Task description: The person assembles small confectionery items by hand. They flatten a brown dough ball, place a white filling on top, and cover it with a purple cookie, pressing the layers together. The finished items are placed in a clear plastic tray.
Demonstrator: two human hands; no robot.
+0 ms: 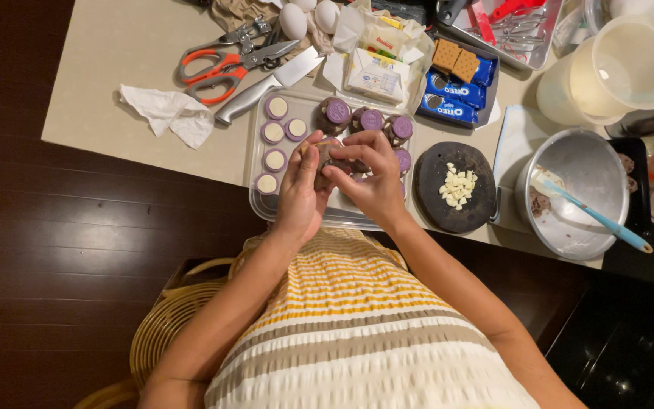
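striped fabric in yellow, tan and white point(357, 333) fills the lower frame, with a woven chair back point(162, 327) beside it. above it, the left hand point(300, 185) and the right hand point(369, 178) are brought together over a clear plastic tray point(257, 198) on the desk point(115, 76). a dark brown lump of dough point(332, 157) is held between them, the fingers of both hands curled and pressed on it from either side, just above the tray.

the step in hand is judged to be the shaping or closing of the lump. the next move would call for a bare spot on the tray: purple-topped pieces point(337, 111) are lined along its far side and round cream-faced discs point(274, 159) fill its left end, so open room is seen mainly at the near edge, partly hidden by the hands.

the tray's near rim lies close to the desk edge, with dark wood floor point(54, 227) below. room to the right is tight: a black plate with white chunks point(456, 187) stands just beside the tray, then a metal bowl point(596, 163) holding a blue-handled spatula point(599, 218). to the far left, a knife point(266, 85), orange-handled scissors point(217, 70) and a crumpled tissue point(168, 112) lie near the tray.
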